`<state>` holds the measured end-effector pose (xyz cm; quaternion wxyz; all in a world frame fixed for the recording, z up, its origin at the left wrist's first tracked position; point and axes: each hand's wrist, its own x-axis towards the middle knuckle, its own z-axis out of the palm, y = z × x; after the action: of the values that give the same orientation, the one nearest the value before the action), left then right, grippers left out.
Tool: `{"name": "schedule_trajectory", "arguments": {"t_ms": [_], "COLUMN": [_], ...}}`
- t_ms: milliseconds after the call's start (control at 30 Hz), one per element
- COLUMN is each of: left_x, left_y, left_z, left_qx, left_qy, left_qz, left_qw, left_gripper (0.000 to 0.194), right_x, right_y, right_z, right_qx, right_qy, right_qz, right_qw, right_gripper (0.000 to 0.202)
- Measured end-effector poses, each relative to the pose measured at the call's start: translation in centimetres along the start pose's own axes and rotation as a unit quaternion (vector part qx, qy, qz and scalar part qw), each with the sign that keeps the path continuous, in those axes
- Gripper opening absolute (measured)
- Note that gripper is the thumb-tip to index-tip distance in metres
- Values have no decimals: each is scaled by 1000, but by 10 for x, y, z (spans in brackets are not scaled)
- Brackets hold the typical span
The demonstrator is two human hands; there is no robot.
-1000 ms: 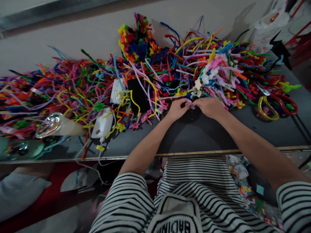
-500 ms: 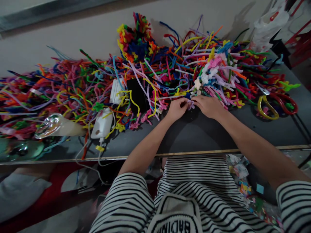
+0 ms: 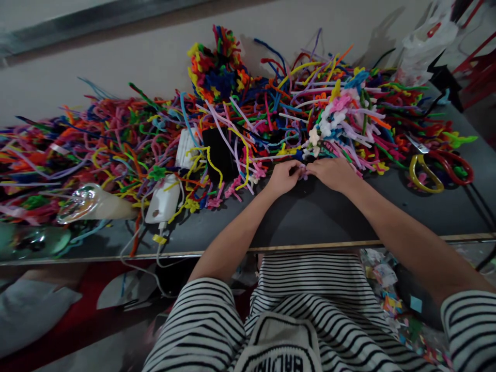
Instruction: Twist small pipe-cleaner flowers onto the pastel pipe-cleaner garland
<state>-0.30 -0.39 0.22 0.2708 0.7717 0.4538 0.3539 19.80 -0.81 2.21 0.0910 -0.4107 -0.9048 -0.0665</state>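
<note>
Between my fingertips is a small purple pipe cleaner piece (image 3: 304,174), bent into a little shape that my fingers partly cover. My left hand (image 3: 285,177) pinches it from the left. From the right, my right hand (image 3: 330,173) closes its thumb and fingers on the same piece. Both hands are just above the grey table (image 3: 310,222), at the front edge of a heap of coloured pipe cleaners (image 3: 271,116). White, pink and blue pipe cleaner flowers (image 3: 336,118) lie just beyond my right hand.
Scissors with yellow and red handles (image 3: 426,175) lie at the right. On the left are a white power bank (image 3: 163,201) with a cable, a clear plastic-wrapped roll (image 3: 96,202) and a black box-like object (image 3: 217,154). A plastic bag (image 3: 426,49) stands at the back right.
The fingers of both hands have shifted slightly around the purple piece, covering more of it. The view has tilted a little; everything else lies as before.
</note>
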Motion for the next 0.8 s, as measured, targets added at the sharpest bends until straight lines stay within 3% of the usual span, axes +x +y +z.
{"name": "schedule_trajectory", "arguments": {"t_ms": [200, 333, 567, 800], "left_x": [1, 1, 5, 8], "left_y": [2, 2, -12, -22], "left_z": [0, 1, 7, 10], "left_qx": [1, -7, -143, -203], "left_qy": [-17, 2, 47, 59], "left_qz": [-2, -16, -29, -59], "left_qw": [1000, 1000, 988, 976], "left_gripper": [13, 13, 23, 22], "right_x": [0, 0, 1, 1], "right_y": [8, 7, 6, 2], "right_z": [6, 10, 10, 11], "right_qx": [46, 74, 105, 193], "right_qy": [-5, 8, 60, 84], "right_qz": [24, 60, 87, 83], "right_qw": [999, 995, 989, 974], "right_gripper": [29, 35, 51, 39]}}
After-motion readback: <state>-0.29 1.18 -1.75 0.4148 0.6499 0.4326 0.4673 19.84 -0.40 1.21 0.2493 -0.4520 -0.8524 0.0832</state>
